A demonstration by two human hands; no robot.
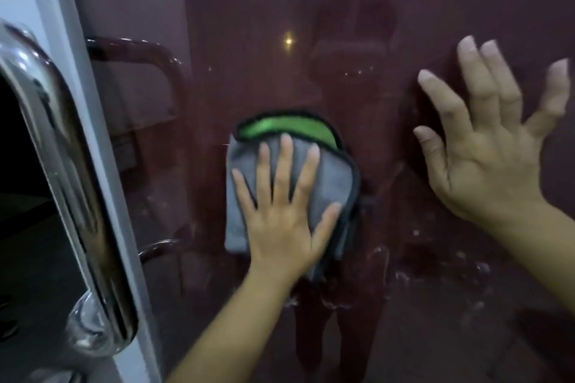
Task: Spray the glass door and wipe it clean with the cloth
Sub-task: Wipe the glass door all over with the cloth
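1. The left hand (281, 211) lies flat with straight, spread fingers, pressing the folded grey and green cloth (291, 183) against the glass door (404, 25), near the middle of the pane and to the right of the door's metal-framed left edge.
2. The right hand (488, 140) is released, fingers fanned out, and holds nothing; its fingertips seem to rest on the glass towards the right edge, though contact cannot be confirmed.
3. White droplets and streaks (435, 261) show on the lower part of the pane, below and right of the cloth, so wiping looks unfinished there.
4. Risk: only an open palm pins the cloth, so on wet glass it could slip out and drop.
5. Risk: the bare right hand is likely to leave fresh prints on the glass.
6. Risk: a wide stroke leftwards could knock the knuckles on the steel handle (62, 165) at the frame.
7. No spray bottle is in view.
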